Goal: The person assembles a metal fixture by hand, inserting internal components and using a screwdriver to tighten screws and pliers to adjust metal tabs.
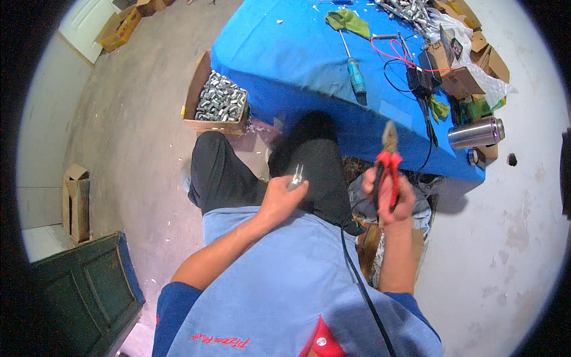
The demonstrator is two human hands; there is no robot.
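Over my lap, my left hand [282,197] is closed on a small grey cylindrical part with two thin metal prongs [297,177] pointing up and away from me. Most of that part's body is hidden by my fingers. To the right, my right hand [392,195] grips a pair of pliers [389,159] with red and black handles. The pliers' jaws point away from me, beside the front edge of the blue-covered table, and look closed. The right hand is slightly blurred. The two hands are apart, and the pliers do not touch the pronged part.
A cardboard box [214,126] of small metal cylinders stands left of the blue table [285,53]. On the table are a teal-handled screwdriver [355,77], a green cloth [348,22], wires with a black adapter [420,81], and a steel flask [476,133]. A black cable [361,285] crosses my apron.
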